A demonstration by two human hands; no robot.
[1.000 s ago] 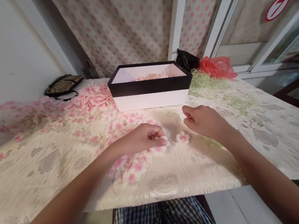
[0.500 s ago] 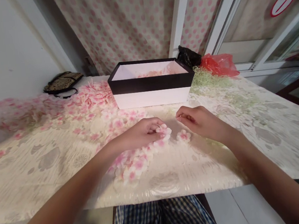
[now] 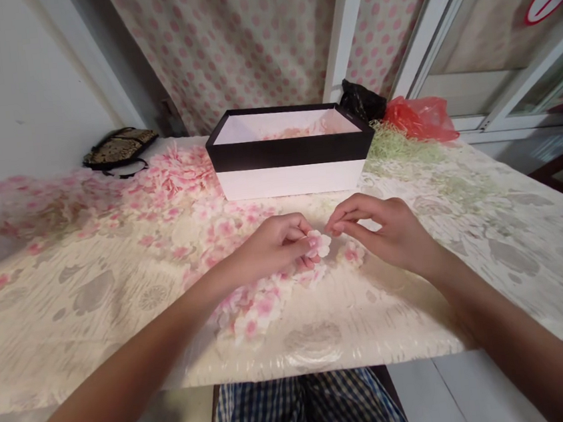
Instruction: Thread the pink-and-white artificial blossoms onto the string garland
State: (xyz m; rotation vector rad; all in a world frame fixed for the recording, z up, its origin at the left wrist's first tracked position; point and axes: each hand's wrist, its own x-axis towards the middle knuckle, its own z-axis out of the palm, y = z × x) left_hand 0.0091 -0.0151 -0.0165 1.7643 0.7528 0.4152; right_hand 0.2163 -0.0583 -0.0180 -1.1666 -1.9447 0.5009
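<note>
Between the thumb and fingers of my left hand is a pale pink artificial flower, its petals facing up and to the right. My right hand is closed in a pinch just right of that flower, fingertips close to its petals. Whatever the pinch holds, if anything, is too small to make out. Below the right fingers a second artificial flower lies on the tablecloth. Loose pink and white blossoms spread under and in front of my left hand.
Behind my hands stands an open white box with a black rim, pink material inside. More pink blossoms heap to its left, near a patterned pouch. Green shredded filler, a red plastic bag and a black bag lie right.
My right hand has moved left and slightly down, bringing its fingertips beside the held flower. My left hand has turned the flower a little and shifted it right. The view has tilted slightly.
</note>
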